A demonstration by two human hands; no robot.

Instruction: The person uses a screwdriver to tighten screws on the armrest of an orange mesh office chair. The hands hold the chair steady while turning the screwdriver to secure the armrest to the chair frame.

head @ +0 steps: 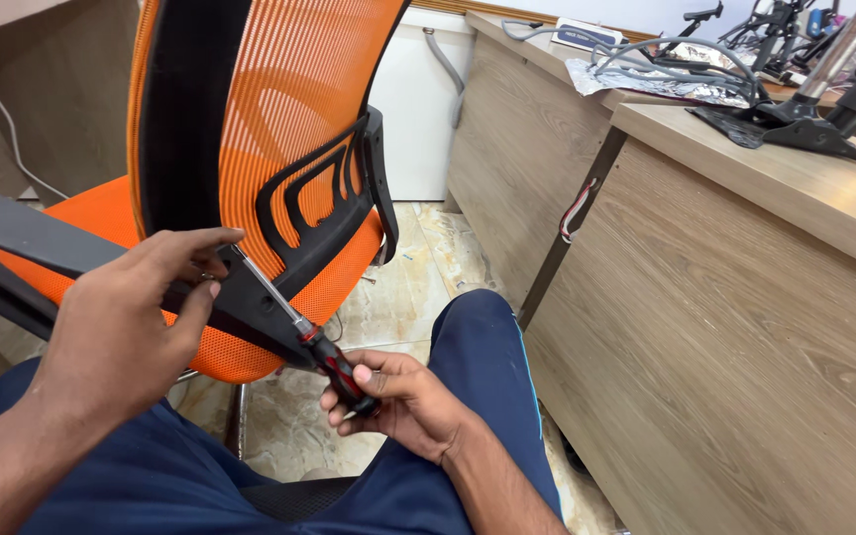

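An orange mesh office chair (279, 109) with a black frame stands close in front of me. My right hand (403, 396) grips the red-and-black handle of a screwdriver (334, 362); its metal shaft runs up-left to the black bracket (250, 302) at the back of the seat. My left hand (131, 317) rests on the black armrest bar (22, 238), with thumb and forefinger pinched at the screwdriver's tip, where a small fastener may sit but is hidden.
A wooden desk (745, 327) fills the right side, with cables, foil and black stands (804, 124) on top. A white cabinet (418, 109) stands behind the chair. My knees in blue trousers (487, 367) are below, over a marble floor (398, 287).
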